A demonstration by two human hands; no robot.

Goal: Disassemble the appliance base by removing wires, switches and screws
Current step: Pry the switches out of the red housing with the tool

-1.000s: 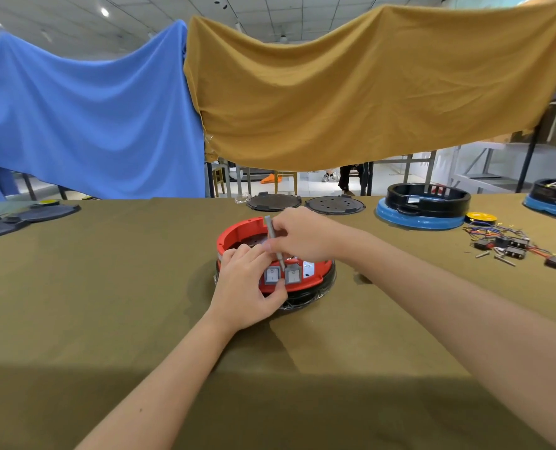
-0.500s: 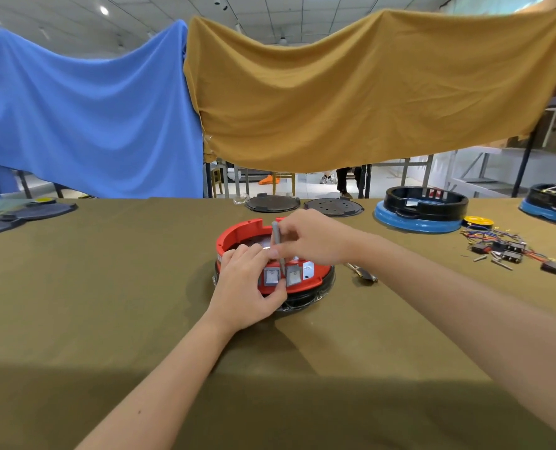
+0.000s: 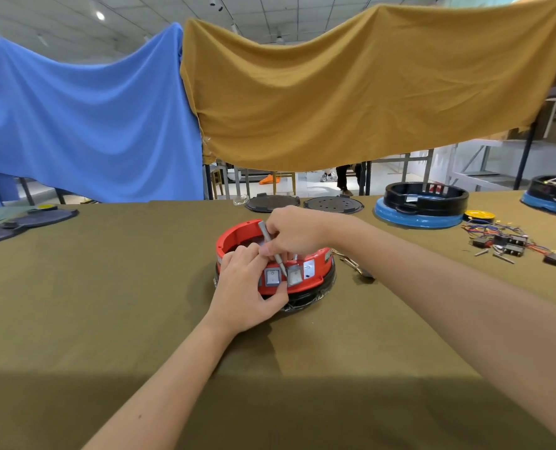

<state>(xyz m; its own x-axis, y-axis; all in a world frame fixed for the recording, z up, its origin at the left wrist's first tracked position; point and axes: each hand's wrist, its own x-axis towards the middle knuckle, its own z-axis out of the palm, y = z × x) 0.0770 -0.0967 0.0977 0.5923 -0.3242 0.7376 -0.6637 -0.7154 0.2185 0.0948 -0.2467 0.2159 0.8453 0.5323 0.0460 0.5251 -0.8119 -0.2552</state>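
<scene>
A round red appliance base (image 3: 312,274) with a black lower ring sits mid-table. Two grey rocker switches (image 3: 272,276) are set in its near wall. My left hand (image 3: 245,292) grips the base's near rim, fingers over the top edge and thumb under the left switch. My right hand (image 3: 294,233) holds a thin grey screwdriver (image 3: 270,243), its tip pointing down at the gap between the two switches. The base's inside is mostly hidden by both hands.
Pliers (image 3: 354,266) lie just right of the base. A pile of removed switches, wires and screws (image 3: 510,243) lies at the right. A blue-and-black base (image 3: 423,206), a yellow disc (image 3: 478,216) and two black lids (image 3: 302,203) stand behind. Dark parts lie far left (image 3: 16,222).
The screwdriver has tilted and its tip has moved down between the two switches. My left hand keeps its grip on the base. The pliers are now uncovered.
</scene>
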